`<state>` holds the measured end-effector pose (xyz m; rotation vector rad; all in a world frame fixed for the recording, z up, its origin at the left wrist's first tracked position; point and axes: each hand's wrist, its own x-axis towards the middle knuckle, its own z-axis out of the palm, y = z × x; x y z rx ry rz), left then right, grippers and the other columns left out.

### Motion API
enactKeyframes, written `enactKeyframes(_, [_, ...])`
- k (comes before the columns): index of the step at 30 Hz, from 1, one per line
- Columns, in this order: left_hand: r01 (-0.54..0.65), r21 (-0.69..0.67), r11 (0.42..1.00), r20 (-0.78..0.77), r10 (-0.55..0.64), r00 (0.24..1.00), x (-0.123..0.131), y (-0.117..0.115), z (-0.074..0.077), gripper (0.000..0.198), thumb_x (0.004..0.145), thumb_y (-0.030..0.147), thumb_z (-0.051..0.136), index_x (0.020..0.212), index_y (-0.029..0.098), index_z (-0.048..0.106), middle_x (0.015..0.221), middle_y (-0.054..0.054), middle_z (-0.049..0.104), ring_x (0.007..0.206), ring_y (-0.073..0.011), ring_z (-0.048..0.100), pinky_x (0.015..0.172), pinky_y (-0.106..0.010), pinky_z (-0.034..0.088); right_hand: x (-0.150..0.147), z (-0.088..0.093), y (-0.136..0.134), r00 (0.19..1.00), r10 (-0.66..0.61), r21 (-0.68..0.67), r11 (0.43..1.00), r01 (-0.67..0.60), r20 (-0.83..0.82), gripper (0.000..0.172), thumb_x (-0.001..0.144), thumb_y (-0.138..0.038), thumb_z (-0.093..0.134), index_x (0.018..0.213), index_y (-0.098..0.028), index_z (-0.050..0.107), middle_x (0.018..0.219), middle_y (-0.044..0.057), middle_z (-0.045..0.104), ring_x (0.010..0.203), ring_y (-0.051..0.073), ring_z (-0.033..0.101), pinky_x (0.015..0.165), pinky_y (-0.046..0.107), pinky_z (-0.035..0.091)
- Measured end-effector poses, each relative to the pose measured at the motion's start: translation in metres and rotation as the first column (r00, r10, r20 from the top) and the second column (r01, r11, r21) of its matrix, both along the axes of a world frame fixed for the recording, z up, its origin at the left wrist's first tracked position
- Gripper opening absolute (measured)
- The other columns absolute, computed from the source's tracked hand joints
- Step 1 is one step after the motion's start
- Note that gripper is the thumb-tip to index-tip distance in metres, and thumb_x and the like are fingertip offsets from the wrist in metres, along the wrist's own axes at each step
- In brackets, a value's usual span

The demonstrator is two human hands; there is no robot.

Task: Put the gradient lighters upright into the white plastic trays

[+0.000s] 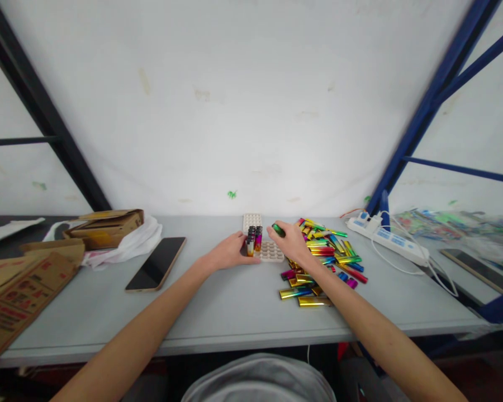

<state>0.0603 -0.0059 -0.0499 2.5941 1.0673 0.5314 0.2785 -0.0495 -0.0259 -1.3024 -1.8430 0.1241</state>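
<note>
A white tray with round holes [271, 252] lies on the grey table [226, 307], with several shiny lighters [254, 239] standing upright in its left side. My left hand [230, 251] rests against the tray's left edge, fingers curled at the standing lighters. My right hand [291, 241] hovers over the tray's right end, pinching a green lighter [278, 229]. A heap of loose rainbow-coloured lighters [324, 259] lies just right of that hand.
A second white tray [252, 220] lies behind the first. A phone [156, 263] lies face up at the left, beside cardboard boxes [109, 226] and a white bag [140, 240]. A white power strip [388, 239] with cables sits at the right. Blue frame bars [427, 111] rise beyond it.
</note>
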Motion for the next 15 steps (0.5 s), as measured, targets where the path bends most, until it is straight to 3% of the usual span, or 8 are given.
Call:
enactKeyframes(4, [0.003, -0.005, 1.0, 0.011, -0.003, 1.0, 0.0002, -0.0007, 0.0005, 0.068, 0.071, 0.07, 0.068, 0.115, 0.017, 0.066, 0.103, -0.01, 0.063, 0.095, -0.0286, 0.06, 0.087, -0.037, 0.049, -0.0008, -0.0015, -0.0013, 0.993, 0.084, 0.025, 0.996, -0.086, 0.085, 0.031, 0.098, -0.045, 0.044, 0.087, -0.019, 0.057, 0.069, -0.001, 0.055, 0.065, 0.015, 0.049, 0.063, 0.025, 0.032])
enactKeyframes(8, [-0.003, -0.002, 1.0, 0.018, 0.003, 1.0, 0.0006, -0.001, 0.0008, 0.069, 0.07, 0.07, 0.069, 0.113, 0.016, 0.067, 0.1, -0.01, 0.064, 0.092, -0.0288, 0.061, 0.085, -0.037, 0.05, -0.0005, -0.0012, -0.0029, 0.971, 0.17, 0.049, 0.983, -0.18, 0.166, 0.031, 0.102, -0.041, 0.04, 0.094, -0.018, 0.059, 0.082, 0.004, 0.061, 0.077, 0.017, 0.054, 0.074, 0.026, 0.039])
enactKeyframes(12, [-0.004, -0.003, 1.0, 0.038, 0.004, 0.999, 0.001, -0.0007, 0.0, 0.069, 0.069, 0.068, 0.071, 0.115, 0.017, 0.066, 0.101, -0.009, 0.065, 0.092, -0.0277, 0.06, 0.086, -0.037, 0.049, 0.0001, -0.0005, -0.0035, 0.946, 0.221, 0.089, 0.965, -0.248, 0.238, 0.033, 0.102, -0.041, 0.042, 0.094, -0.017, 0.062, 0.095, 0.008, 0.06, 0.092, 0.019, 0.054, 0.086, 0.03, 0.041])
enactKeyframes(15, [-0.015, -0.001, 1.0, 0.016, 0.015, 1.0, 0.0009, -0.0007, -0.0003, 0.068, 0.069, 0.068, 0.071, 0.114, 0.017, 0.066, 0.101, -0.009, 0.064, 0.092, -0.0274, 0.06, 0.085, -0.037, 0.049, 0.0004, -0.0014, -0.0023, 0.957, 0.176, 0.096, 0.975, -0.202, 0.232, 0.038, 0.101, -0.045, 0.044, 0.084, -0.017, 0.063, 0.086, 0.007, 0.06, 0.084, 0.018, 0.053, 0.08, 0.029, 0.041])
